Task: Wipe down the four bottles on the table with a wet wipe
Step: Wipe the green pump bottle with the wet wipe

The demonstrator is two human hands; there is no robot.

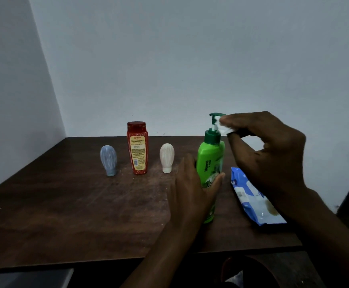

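The right hand's [269, 146] fingers [231, 121] pinch a small folded white wet wipe [221, 127] and press it against the dark green pump head [213, 115] of the tall bright green plastic pump bottle [210, 154]. The wipe sits at the very top of the bottle. Its long axis runs upright from there, so the unwiped body lies straight below the fingers. The left hand [190, 190] wraps the bottle's lower body from the left, thumb across the front label, steadying it on the dark wooden counter [65, 204]. I judge this grip will block a downward wipe unless it shifts or the bottle is turned.

Just right of the bottle, under the right wrist, lies a flat blue and white wipes packet [250, 196], clear of a vertical stroke. To the left, along the counter's far side, stand three more bottles, each apart from the others. First comes a small cream squeeze bottle standing on its cap [166, 157], nearest the left hand, then a red flat-sided bottle with a yellow label [137, 148], then a small blue-grey squeeze bottle standing on its cap [108, 160]. All are closer to the left hand than the right.
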